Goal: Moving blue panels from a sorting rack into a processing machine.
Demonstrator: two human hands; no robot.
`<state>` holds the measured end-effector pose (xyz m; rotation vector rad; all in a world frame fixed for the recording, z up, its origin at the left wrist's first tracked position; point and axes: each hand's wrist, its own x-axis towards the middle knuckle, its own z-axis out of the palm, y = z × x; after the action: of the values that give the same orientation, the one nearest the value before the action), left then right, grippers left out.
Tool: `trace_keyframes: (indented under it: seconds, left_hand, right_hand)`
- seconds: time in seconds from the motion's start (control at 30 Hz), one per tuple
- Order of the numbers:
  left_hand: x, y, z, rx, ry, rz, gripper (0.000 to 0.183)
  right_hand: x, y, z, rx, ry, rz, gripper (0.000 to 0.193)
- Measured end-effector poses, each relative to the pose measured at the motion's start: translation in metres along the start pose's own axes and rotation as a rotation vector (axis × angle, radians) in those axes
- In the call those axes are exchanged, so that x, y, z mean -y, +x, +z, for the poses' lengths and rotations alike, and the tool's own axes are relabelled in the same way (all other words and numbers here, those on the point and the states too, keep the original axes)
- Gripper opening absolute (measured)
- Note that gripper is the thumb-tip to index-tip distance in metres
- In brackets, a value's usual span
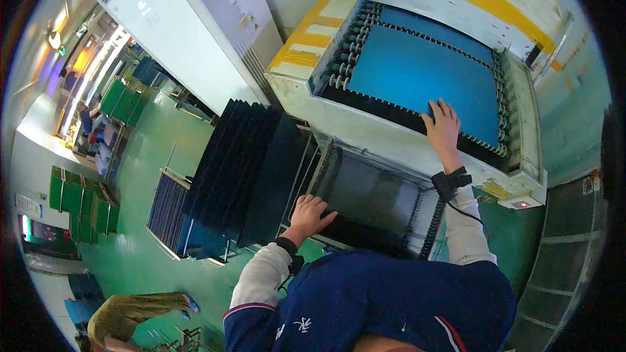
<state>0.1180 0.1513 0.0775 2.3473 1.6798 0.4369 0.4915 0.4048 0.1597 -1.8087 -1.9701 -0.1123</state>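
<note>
Between one and two o'clock from mid-view, a blue sheet (pixel 424 65) was laid flat among rollers (pixel 339 82), presumably for even support. At its near edge the right hand (pixel 443 127) was placed, fingers spread and nothing clasped, perhaps for steadying. At six o'clock the left hand (pixel 309 216) was held half-curled; whether anything was gripped cannot be told. Dark panels (pixel 235 169) were stood in a row at nine o'clock, apparently for separation.
</note>
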Motion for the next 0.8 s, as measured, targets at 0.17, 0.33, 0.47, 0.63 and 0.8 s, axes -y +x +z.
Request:
trace_keyframes:
  seconds: [0.17,0.33,0.47,0.63,0.8]
  left_hand:
    - [0.004,-0.006,-0.004,0.030,-0.010,-0.025,0.041]
    - [0.004,-0.007,0.000,-0.055,-0.038,0.012,0.043]
    - [0.009,-0.016,0.008,-0.120,-0.065,0.033,0.044]
    - [0.010,-0.024,0.015,-0.114,-0.036,-0.005,0.044]
    - [0.014,-0.021,0.021,-0.151,-0.031,0.009,0.045]
  right_hand:
    - [0.008,0.002,0.002,-0.046,-0.082,-0.079,0.049]
    - [-0.017,0.008,0.007,-0.052,-0.219,-0.195,0.049]
    - [-0.010,0.006,-0.003,0.020,-0.203,-0.139,0.050]
    - [0.004,-0.022,0.009,0.006,0.356,-0.402,0.046]
    - [0.038,-0.151,0.048,0.629,0.519,-0.229,0.038]
